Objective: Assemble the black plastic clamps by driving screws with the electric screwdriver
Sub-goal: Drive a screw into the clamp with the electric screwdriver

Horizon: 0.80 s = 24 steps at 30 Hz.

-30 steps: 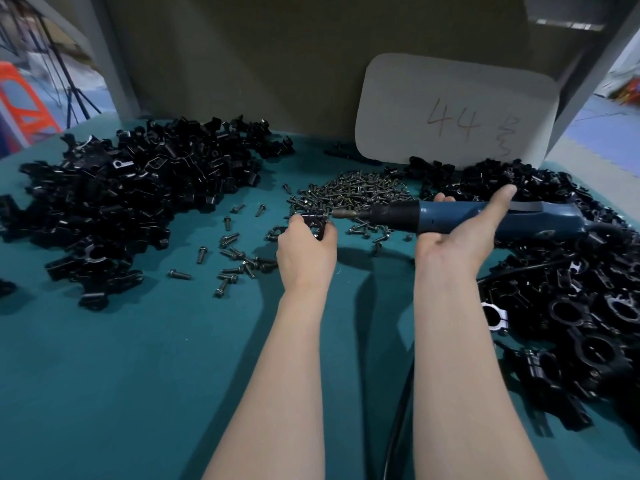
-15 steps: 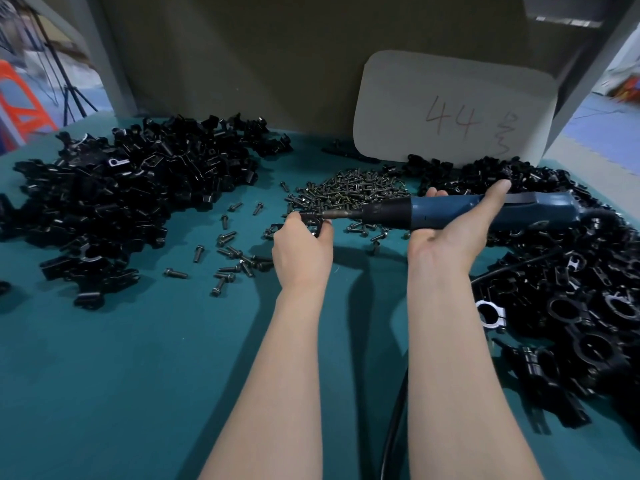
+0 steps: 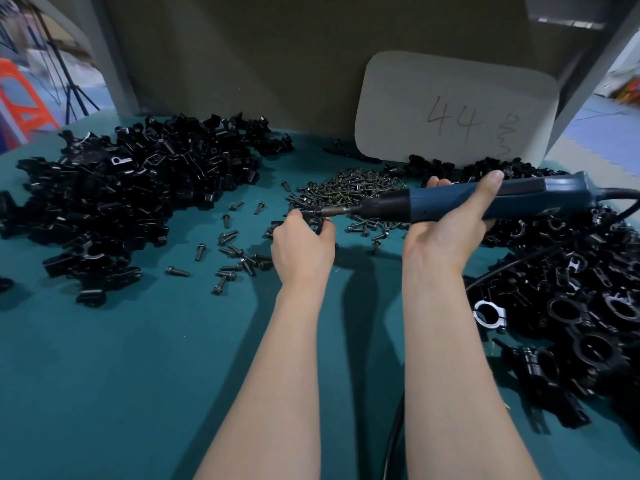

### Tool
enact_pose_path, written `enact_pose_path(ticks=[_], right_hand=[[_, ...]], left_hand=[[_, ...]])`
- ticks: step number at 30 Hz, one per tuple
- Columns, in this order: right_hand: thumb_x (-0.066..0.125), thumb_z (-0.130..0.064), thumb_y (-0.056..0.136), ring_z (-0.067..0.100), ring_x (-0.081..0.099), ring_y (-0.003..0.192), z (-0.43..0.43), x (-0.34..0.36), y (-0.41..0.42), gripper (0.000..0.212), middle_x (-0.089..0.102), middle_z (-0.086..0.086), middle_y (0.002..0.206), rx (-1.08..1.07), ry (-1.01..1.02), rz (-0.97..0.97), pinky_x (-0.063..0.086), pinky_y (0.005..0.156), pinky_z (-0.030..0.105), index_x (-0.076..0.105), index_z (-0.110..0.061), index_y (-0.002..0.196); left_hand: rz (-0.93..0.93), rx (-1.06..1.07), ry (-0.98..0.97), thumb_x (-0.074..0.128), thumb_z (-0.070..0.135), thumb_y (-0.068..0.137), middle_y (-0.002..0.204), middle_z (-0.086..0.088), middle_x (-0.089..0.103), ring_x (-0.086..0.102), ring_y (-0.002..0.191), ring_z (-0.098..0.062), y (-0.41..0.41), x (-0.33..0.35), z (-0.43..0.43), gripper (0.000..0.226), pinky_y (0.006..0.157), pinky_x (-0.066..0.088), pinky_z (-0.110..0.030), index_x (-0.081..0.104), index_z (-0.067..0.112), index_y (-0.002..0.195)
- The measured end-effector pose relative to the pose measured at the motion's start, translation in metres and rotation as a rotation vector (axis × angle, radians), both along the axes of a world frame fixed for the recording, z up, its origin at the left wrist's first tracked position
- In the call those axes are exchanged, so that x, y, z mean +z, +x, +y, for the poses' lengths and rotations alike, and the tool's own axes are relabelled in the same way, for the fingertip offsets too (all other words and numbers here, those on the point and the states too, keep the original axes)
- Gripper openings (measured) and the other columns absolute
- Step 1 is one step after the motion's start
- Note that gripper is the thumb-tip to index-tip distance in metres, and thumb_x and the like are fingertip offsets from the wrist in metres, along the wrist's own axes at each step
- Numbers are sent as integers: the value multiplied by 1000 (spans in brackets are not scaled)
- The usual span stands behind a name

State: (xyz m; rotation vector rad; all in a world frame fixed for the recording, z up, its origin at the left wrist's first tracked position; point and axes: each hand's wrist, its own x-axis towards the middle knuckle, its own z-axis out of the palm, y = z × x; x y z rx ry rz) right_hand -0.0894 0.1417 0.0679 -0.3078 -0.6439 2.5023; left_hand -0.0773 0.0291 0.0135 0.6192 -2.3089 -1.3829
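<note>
My left hand (image 3: 303, 249) grips a small black plastic clamp (image 3: 313, 218) just above the green table, mostly hidden by my fingers. My right hand (image 3: 450, 225) holds the blue electric screwdriver (image 3: 450, 202) level, pointing left. Its bit tip (image 3: 332, 212) meets the clamp at my left fingertips. A heap of dark screws (image 3: 349, 190) lies just behind the clamp, with loose screws (image 3: 230, 252) scattered to its left.
A big pile of black clamp parts (image 3: 121, 199) covers the table's left. More black clamps (image 3: 571, 306) and one silver clamp (image 3: 489, 315) fill the right. A white card marked 44 (image 3: 457, 109) leans against the back wall. The screwdriver's cable (image 3: 393, 441) runs under my right forearm.
The screwdriver has slid left, and its bit now reaches the clamp in my left hand. Both hands have stayed nearly where they were.
</note>
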Motion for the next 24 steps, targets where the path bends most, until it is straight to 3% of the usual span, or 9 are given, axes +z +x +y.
enact_pose_path(ticks=[5,10,24], right_hand=[[57,-33,95,13,62,74,-5,2,2,43,56,5,97,0,74,17,54,73,24,36,-18,130],[56,-35,95,11,65,72,-6,4,3,51,58,5,95,13,94,36,54,72,23,33,-20,138],[55,-35,96,6,65,64,-10,3,5,40,59,2,85,13,124,53,52,65,20,36,-22,128]], left_hand=[[-9,6,21,58,31,92,87,-11,71,68,83,-27,1,1,-1,24,74,54,-40,58,8,98],[-12,6,28,58,31,91,85,-10,71,67,81,-28,1,0,0,22,69,52,-37,57,10,95],[-2,4,49,59,31,91,84,-10,72,68,80,-28,1,2,-1,21,70,55,-39,58,10,97]])
